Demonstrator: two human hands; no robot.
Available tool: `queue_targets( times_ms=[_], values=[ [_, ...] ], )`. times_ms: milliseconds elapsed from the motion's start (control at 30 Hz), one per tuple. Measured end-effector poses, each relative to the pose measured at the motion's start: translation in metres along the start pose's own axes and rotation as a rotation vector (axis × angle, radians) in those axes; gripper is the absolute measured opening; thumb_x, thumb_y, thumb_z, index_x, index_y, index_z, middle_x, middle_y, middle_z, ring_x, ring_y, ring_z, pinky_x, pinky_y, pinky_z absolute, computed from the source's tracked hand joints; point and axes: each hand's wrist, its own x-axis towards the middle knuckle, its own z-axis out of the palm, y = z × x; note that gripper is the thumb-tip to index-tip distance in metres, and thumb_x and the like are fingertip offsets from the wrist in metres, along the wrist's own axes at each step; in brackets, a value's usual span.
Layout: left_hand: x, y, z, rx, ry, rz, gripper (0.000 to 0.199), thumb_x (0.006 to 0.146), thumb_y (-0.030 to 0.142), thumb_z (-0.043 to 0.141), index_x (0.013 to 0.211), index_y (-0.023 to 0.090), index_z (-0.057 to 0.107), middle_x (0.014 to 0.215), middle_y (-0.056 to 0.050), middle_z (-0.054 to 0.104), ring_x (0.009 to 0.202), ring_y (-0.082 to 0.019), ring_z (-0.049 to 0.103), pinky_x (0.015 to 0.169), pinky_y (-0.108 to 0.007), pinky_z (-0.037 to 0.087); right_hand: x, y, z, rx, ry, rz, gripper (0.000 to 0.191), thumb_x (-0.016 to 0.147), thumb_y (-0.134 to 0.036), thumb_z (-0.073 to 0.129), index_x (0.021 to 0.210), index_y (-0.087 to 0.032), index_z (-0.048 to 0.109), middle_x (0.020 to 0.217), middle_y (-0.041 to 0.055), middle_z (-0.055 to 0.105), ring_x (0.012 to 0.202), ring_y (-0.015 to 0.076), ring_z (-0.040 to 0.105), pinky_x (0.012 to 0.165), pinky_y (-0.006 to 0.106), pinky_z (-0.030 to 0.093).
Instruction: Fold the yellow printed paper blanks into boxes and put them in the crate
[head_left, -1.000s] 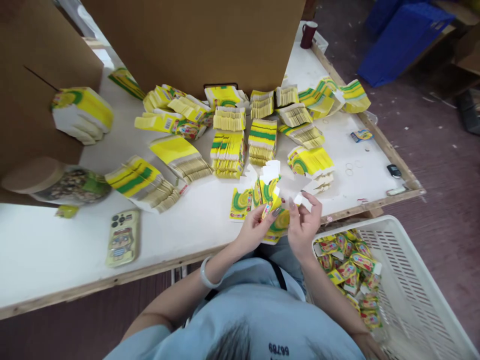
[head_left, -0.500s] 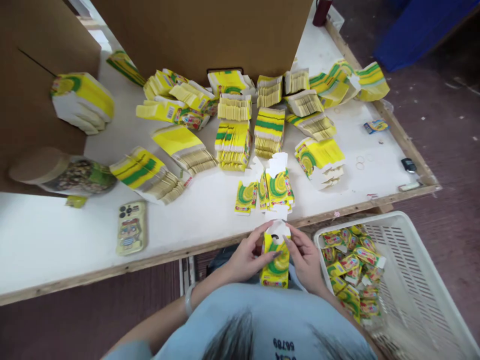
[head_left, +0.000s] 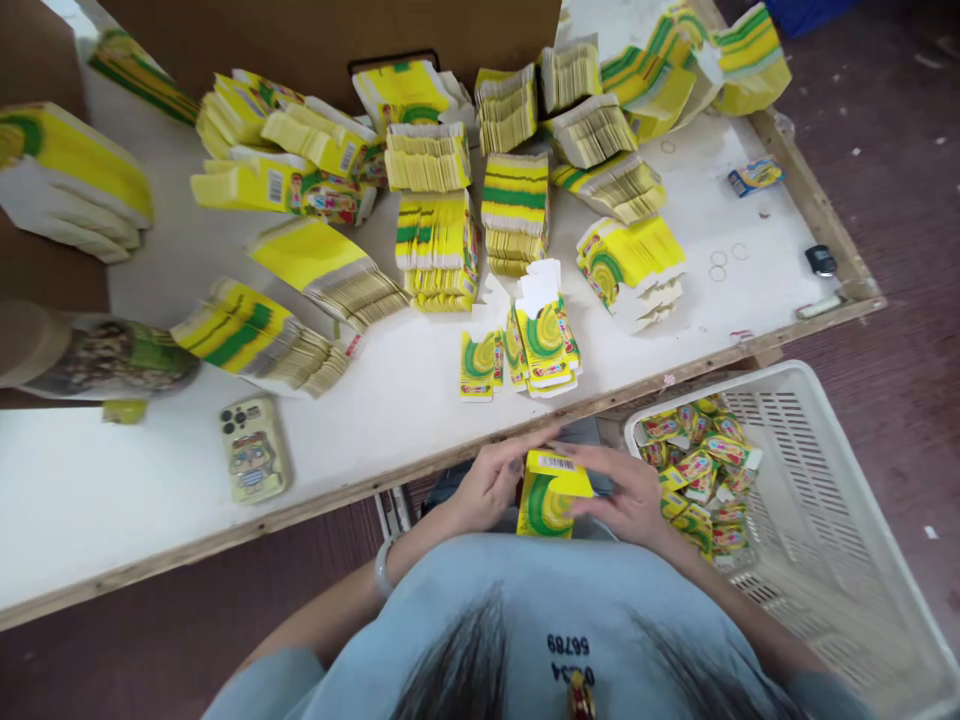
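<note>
"So, where's the small yellow-and-green cardboard box (head_left: pixel 544 508)?"
"Between the white, wood-edged desk (head_left: pixel 390 410) and the person's light-blue shirt (head_left: pixel 427 600)."
"Held how?"
"The right hand (head_left: pixel 628 492) has its fingers closed on it, thumb in front. The left hand (head_left: pixel 486 488), fingers half-curled, is alongside; I can't tell whether it grips."

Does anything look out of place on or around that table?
Mainly the small blue box lying near the right edge of the table: its color sets it apart from the yellow-green cartons. Also, a few white scraps litter the floor beyond. Nothing looks obviously damaged.
</note>
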Motion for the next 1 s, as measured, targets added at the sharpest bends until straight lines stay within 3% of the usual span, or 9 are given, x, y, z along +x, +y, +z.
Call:
queue_targets(
  times_ms=[100, 200, 300, 467, 633, 733, 800, 867, 1000],
  values=[
    [0.002, 0.009, -0.006, 0.053, -0.009, -0.04, 0.065, 0.105, 0.062, 0.042, 0.142, 0.016, 0.068, 0.129, -0.016, 0.077, 0.119, -0.03, 0.073, 0.106, -0.042, 0.057, 0.008, -0.009, -0.007, 0.136, -0.056, 0.114, 0.038, 0.082, -0.055, 0.084, 0.109, -0.029, 0.076, 0.112, 0.0085, 0.079, 0.103, 0.0259, 0.076, 0.082, 0.039, 0.066],
    [0.003, 0.015, -0.009, 0.089, -0.016, -0.069, 0.057, 0.106, 0.051, 0.049, 0.149, 0.017, 0.062, 0.143, -0.014, 0.07, 0.126, -0.029, 0.071, 0.109, -0.042, 0.056, 0.015, -0.02, -0.004, 0.329, -0.127, 0.418, 0.041, 0.084, -0.041, 0.084, 0.119, -0.028, 0.067, 0.113, 0.0062, 0.075, 0.093, 0.0188, 0.075, 0.069, 0.028, 0.064],
    [0.004, 0.021, -0.011, 0.15, -0.048, -0.02, 0.052, 0.105, 0.044, 0.052, 0.151, 0.021, 0.06, 0.149, -0.011, 0.066, 0.133, -0.028, 0.068, 0.116, -0.044, 0.052, 0.017, -0.028, 0.001, 0.405, -0.254, 0.55, 0.039, 0.087, -0.033, 0.079, 0.123, -0.027, 0.066, 0.104, 0.0042, 0.077, 0.087, 0.0171, 0.076, 0.071, 0.028, 0.064],
    [0.006, 0.024, -0.01, 0.189, -0.045, -0.005, 0.05, 0.103, 0.038, 0.057, 0.15, 0.022, 0.06, 0.148, -0.009, 0.067, 0.131, -0.028, 0.069, 0.115, -0.045, 0.053, 0.02, -0.035, -0.005, 0.349, -0.304, 0.6, 0.048, 0.086, -0.023, 0.074, 0.134, -0.025, 0.066, 0.097, 0.003, 0.08, 0.079, 0.0166, 0.076, 0.066, 0.025, 0.063],
    [-0.001, 0.017, -0.007, 0.263, -0.059, 0.108, 0.05, 0.105, 0.035, 0.051, 0.154, 0.027, 0.056, 0.152, -0.008, 0.064, 0.135, -0.03, 0.066, 0.116, -0.046, 0.053, 0.025, -0.032, -0.016, 0.486, -0.44, 0.558, 0.051, 0.089, -0.028, 0.073, 0.14, -0.024, 0.067, 0.109, 0.0049, 0.082, 0.09, 0.0175, 0.079, 0.078, 0.031, 0.067],
    [0.004, 0.018, -0.014, 0.38, -0.108, 0.128, 0.054, 0.107, 0.036, 0.043, 0.16, 0.026, 0.047, 0.136, -0.01, 0.074, 0.111, -0.026, 0.077, 0.1, -0.042, 0.061, 0.022, -0.027, -0.01, 0.518, -0.422, 0.557, 0.046, 0.095, -0.037, 0.068, 0.14, -0.028, 0.068, 0.111, 0.0033, 0.082, 0.095, 0.019, 0.079, 0.078, 0.034, 0.068],
    [0.025, 0.023, -0.027, 0.503, -0.075, 0.159, 0.051, 0.109, 0.037, 0.036, 0.156, 0.024, 0.051, 0.105, -0.008, 0.08, 0.084, -0.022, 0.075, 0.082, -0.038, 0.063, 0.015, -0.023, -0.011, 0.463, -0.288, 0.56, 0.038, 0.097, -0.042, 0.065, 0.132, -0.029, 0.073, 0.109, 0.0027, 0.082, 0.088, 0.0193, 0.079, 0.072, 0.032, 0.068],
    [0.065, 0.03, -0.047, 0.642, 0.094, 0.264, 0.047, 0.109, 0.042, 0.036, 0.139, 0.02, 0.064, 0.092, -0.007, 0.075, 0.082, -0.023, 0.07, 0.083, -0.039, 0.059, 0.005, -0.017, -0.03, 0.305, -0.119, 0.528, 0.032, 0.096, -0.046, 0.065, 0.12, -0.029, 0.077, 0.108, 0.0044, 0.082, 0.084, 0.0206, 0.079, 0.068, 0.031, 0.067],
    [0.17, 0.04, -0.083, 0.773, 0.329, 0.264, 0.066, 0.089, 0.048, 0.077, 0.141, 0.013, 0.056, 0.135, -0.019, 0.062, 0.124, -0.033, 0.056, 0.114, -0.051, 0.041, -0.027, -0.001, -0.117, -0.446, 0.054, 0.54, 0.04, 0.1, -0.052, 0.054, 0.123, -0.026, 0.074, 0.109, 0.0123, 0.079, 0.097, 0.0296, 0.076, 0.085, 0.045, 0.065]
  ],
)
